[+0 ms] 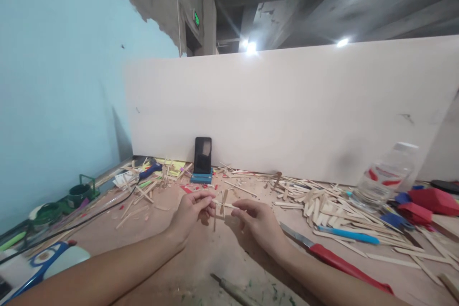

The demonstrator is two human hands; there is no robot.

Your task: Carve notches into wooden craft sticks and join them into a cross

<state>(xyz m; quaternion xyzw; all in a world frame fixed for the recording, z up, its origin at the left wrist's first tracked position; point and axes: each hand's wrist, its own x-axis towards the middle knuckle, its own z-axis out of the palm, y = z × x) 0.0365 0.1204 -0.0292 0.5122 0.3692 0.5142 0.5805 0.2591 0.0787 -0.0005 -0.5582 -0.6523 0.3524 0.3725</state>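
Observation:
My left hand (190,212) and my right hand (258,222) meet over the middle of the wooden table (201,253). Between their fingertips they pinch a small frame of glued wooden sticks (222,203), held a little above the table. The left fingers grip its left end, the right fingers its right end. Both hands are closed in a pinch.
A heap of loose wooden sticks (333,208) lies to the right, with a red-handled knife (322,254) and a blue tool (349,235) nearby. A plastic bottle (385,177) stands at the right. A phone (202,155) leans on a stand at the back board. A glue gun (150,170) and green containers (77,194) sit left.

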